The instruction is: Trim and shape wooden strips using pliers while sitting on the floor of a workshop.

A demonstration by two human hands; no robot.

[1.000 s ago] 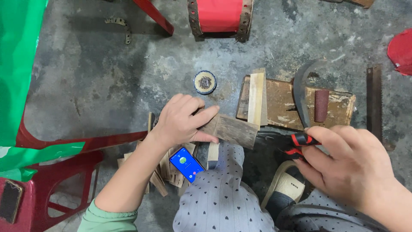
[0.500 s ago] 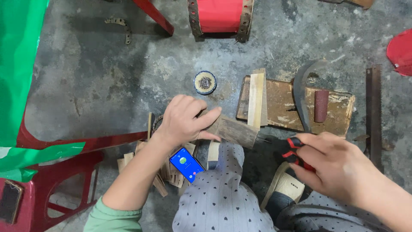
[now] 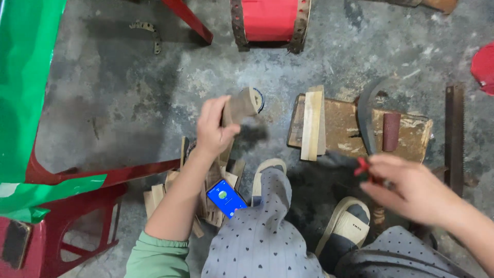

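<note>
My left hand (image 3: 213, 128) grips a short brown wooden piece (image 3: 241, 105), lifted off the floor and tilted away from me. My right hand (image 3: 411, 188) is closed on a tool with a red and black handle (image 3: 363, 167); its working end is blurred. Ahead of it a wooden block (image 3: 345, 126) lies on the floor with pale wooden strips (image 3: 312, 123) stacked on its left end, a curved dark blade (image 3: 366, 116) across it and a dark red cylinder (image 3: 391, 132) on its right part.
A phone with a lit blue screen (image 3: 226, 198) lies on a pile of wood offcuts (image 3: 170, 190) by my knee. A red stool (image 3: 270, 20) stands ahead, a red chair frame (image 3: 87, 201) and green sheet (image 3: 25, 77) at left, a saw blade (image 3: 454, 134) at right.
My left hand has raised the wooden piece off the block and swung it up and left. My right hand with the tool has shifted slightly left, toward the block.
</note>
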